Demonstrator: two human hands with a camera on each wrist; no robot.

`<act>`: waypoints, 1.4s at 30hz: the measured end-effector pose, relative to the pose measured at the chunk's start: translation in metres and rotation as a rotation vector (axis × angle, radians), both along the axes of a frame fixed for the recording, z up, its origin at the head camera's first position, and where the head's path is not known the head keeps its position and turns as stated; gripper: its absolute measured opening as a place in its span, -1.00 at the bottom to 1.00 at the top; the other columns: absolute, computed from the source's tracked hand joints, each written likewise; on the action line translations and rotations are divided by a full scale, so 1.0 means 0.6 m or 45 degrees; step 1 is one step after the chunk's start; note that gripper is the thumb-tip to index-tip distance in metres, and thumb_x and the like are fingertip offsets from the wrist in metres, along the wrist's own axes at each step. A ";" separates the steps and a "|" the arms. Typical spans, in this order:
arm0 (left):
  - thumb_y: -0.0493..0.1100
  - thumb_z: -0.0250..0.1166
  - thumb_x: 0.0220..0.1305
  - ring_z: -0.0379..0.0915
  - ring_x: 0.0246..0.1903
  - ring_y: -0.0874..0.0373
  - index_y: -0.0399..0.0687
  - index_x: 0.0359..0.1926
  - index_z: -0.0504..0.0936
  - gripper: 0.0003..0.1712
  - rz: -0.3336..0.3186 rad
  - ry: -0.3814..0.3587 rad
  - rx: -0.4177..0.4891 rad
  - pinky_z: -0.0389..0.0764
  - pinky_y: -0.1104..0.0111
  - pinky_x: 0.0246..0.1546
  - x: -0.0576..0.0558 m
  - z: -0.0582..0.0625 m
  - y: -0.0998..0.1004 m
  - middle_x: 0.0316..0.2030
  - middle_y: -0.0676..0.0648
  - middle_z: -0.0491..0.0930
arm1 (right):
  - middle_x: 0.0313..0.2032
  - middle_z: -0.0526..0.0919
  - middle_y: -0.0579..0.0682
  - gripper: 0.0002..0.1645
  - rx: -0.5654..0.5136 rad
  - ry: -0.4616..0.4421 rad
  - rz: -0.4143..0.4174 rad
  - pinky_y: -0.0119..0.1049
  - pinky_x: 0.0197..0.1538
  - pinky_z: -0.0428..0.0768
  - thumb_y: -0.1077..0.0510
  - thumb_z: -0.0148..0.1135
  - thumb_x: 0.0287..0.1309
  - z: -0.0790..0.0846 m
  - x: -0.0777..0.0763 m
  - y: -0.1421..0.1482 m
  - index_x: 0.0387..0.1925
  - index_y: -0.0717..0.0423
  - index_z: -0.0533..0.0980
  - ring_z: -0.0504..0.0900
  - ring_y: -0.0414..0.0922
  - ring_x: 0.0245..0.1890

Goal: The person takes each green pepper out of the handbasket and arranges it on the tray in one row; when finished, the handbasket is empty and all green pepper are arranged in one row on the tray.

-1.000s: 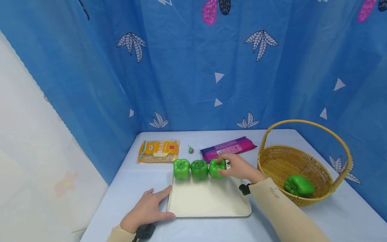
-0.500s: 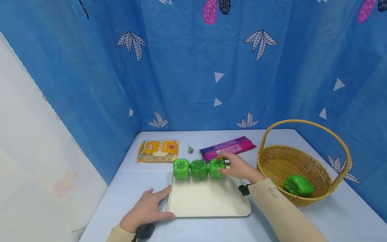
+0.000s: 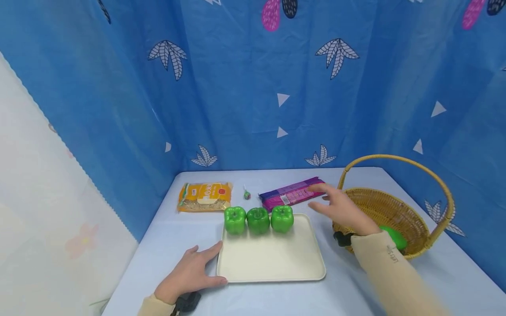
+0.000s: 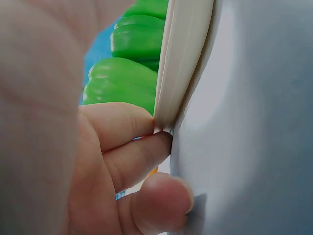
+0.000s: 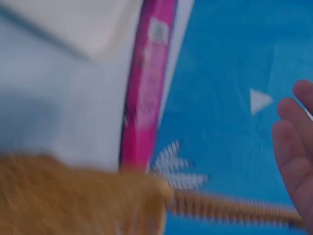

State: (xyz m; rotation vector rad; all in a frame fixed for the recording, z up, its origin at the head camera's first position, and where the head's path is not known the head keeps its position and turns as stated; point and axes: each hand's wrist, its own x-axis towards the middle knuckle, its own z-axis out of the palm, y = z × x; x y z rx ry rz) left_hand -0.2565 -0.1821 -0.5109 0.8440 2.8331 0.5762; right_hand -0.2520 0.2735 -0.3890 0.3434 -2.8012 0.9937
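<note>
Three green bell peppers stand side by side along the far edge of a cream tray (image 3: 272,259): a left one (image 3: 235,220), a darker middle one (image 3: 258,220) and a right one (image 3: 282,219). My left hand (image 3: 191,271) rests at the tray's left side, fingertips and thumb against its rim, as the left wrist view also shows. In the air between the tray and the wicker basket (image 3: 424,224), my right hand (image 3: 341,208) holds nothing, its fingers and thumb apart. Another green bell pepper (image 3: 395,237) lies in the basket, partly hidden by my right forearm.
Behind the tray lie an orange bag of grain (image 3: 205,196), a small wrapped lollipop (image 3: 247,194) and a purple-pink packet (image 3: 290,193). The basket's tall handle (image 3: 399,157) arches over its opening. A blue curtain (image 3: 253,87) hangs behind the table.
My right hand has let go of the right bell pepper on the tray and moved right toward the basket. The left hand has stayed at the tray's rim.
</note>
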 end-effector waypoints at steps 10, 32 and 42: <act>0.67 0.35 -0.08 0.53 0.30 -0.09 -0.08 0.52 0.36 0.32 0.023 -0.012 -0.009 0.20 -0.36 0.39 0.000 0.001 -0.007 0.37 -0.11 0.53 | 0.19 0.58 0.28 -0.34 0.018 -0.067 -0.306 0.23 0.03 0.66 -0.25 0.06 0.51 0.000 0.044 0.147 0.30 0.17 0.46 0.56 0.27 0.14; 0.65 0.36 -0.07 0.54 0.29 -0.10 -0.11 0.52 0.36 0.32 -0.007 -0.004 0.006 0.21 -0.37 0.38 0.005 0.000 0.001 0.36 -0.13 0.53 | 0.03 0.60 0.45 -0.46 0.230 -0.481 -0.347 0.00 -0.23 0.68 0.24 0.23 0.24 -0.080 0.059 0.194 0.17 0.53 0.46 0.62 0.14 -0.15; 0.65 0.37 -0.07 0.54 0.28 -0.11 -0.10 0.51 0.36 0.31 -0.002 -0.004 0.016 0.21 -0.38 0.38 0.001 0.001 0.001 0.35 -0.13 0.54 | 0.00 0.59 0.47 -0.60 0.124 -0.205 -0.502 -0.06 -0.32 0.66 0.19 0.08 0.49 -0.091 0.044 0.196 0.14 0.46 0.49 0.66 0.21 -0.18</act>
